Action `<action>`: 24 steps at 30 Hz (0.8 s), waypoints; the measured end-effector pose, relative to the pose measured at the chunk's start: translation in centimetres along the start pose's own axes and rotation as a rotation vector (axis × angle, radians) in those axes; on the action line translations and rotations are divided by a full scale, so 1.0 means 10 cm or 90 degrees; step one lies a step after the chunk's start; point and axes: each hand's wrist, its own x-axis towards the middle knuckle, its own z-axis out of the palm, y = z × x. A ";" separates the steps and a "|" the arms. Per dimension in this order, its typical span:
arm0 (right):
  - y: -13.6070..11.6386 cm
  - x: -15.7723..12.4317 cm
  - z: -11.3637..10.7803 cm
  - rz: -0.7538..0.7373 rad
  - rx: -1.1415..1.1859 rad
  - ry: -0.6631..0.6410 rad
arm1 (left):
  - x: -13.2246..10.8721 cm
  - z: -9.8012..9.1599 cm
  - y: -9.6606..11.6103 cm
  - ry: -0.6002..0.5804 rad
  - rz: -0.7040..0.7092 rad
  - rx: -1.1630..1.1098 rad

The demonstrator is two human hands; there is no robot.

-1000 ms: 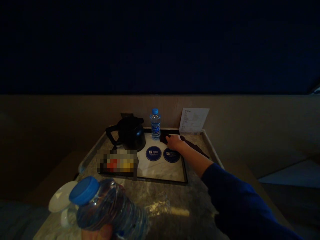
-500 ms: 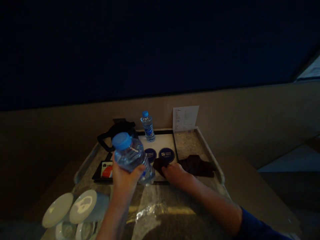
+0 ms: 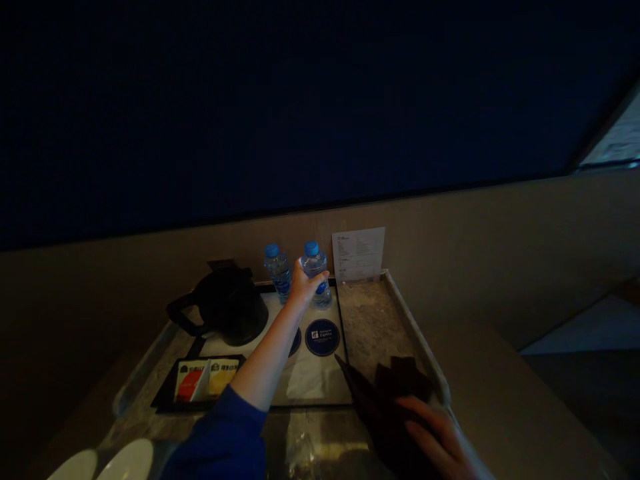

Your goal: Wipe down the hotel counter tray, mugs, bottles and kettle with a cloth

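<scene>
My left hand (image 3: 304, 283) is wrapped round a clear water bottle (image 3: 321, 293) with a blue cap, upright at the back of the white tray (image 3: 275, 390). Just left of it stands a second water bottle (image 3: 279, 275). My right hand (image 3: 435, 433) holds a dark brown cloth (image 3: 383, 430) at the lower right, its fingers partly hidden in shadow. More dark cloth (image 3: 405, 377) lies beyond that hand, on the stone top. A round blue coaster (image 3: 323, 337) shows on the tray, with another partly behind my left forearm.
A black kettle (image 3: 233, 303) sits on the left. In front of it, a black holder (image 3: 165, 393) carries red and yellow packets (image 3: 223, 377). A printed card (image 3: 359, 255) leans on the wall. White cups (image 3: 127, 461) are at the bottom left.
My left hand has carried the bottle from the front to the back of the tray, beside the other bottle. My right hand has drawn the dark cloth off the coasters, towards the lower right.
</scene>
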 end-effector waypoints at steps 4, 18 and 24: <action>0.03 -0.07 0.08 0.079 0.039 0.051 | 0.19 0.04 -0.10 -0.042 -0.015 -0.003; -0.09 0.05 0.17 0.079 0.078 0.018 | -0.29 -0.29 -0.02 0.016 0.128 0.179; -0.14 -0.02 0.33 0.125 0.106 0.046 | -0.31 -0.67 -0.14 0.190 0.051 0.300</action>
